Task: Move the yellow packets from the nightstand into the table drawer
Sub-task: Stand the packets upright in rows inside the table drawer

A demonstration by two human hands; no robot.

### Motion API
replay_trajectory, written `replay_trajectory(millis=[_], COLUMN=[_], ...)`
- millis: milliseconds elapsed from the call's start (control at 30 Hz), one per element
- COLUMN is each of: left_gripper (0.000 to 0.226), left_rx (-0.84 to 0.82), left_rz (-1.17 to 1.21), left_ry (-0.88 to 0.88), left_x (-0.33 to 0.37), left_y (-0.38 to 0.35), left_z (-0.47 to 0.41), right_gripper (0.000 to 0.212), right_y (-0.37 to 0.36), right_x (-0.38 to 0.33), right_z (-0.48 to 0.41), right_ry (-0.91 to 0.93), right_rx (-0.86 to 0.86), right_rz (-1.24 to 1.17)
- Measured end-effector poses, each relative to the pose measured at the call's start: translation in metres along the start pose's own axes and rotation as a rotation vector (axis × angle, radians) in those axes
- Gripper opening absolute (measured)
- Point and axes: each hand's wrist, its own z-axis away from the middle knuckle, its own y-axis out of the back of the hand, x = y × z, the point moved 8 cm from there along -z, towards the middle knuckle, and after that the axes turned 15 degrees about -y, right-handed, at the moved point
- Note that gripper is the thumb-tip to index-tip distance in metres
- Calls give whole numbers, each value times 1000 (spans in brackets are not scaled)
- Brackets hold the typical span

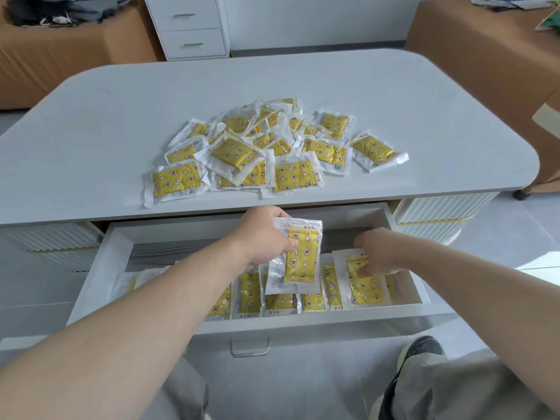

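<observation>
Yellow star-printed packets in clear plastic: heaped at frame centre on grey tabletop.
White open drawer: below, packets lined inside.
Left hand: pinching one upright packet.
Right hand: fingers pressing a packet in the drawer.

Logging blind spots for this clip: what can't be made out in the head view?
- Right hand: motion-blurred, so whether it grips the packet under it is unclear.
- Print on the packet in the left hand: too small to read.
- Left part of the drawer: packets there are hidden by the left forearm.
- Count of the pile on the table: packets overlap.
- Drawer's back: under the tabletop, shadowed.
</observation>
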Motion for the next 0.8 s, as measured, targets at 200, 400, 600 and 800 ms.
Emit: replay_trajectory(millis=[200, 400, 600, 800], left_gripper=[42, 48, 34, 25], left_rx=[1, -1, -8, -56], left_rz=[21, 84, 202, -83], left_ry=[76, 147, 159, 26], left_x=[-18, -27, -20, -6], left_y=[-7, -24, -32, -20], left_z=[-10, -14, -13, -14], right_gripper=[71, 62, 72, 42], right_y=[4, 33, 37, 25], right_x=[-4, -22, -45, -37], right_z=[2, 17, 23, 11], right_ry=[-26, 75, 223, 135], right_rx=[80, 141, -271, -221], right_rz=[101, 11, -806, -744])
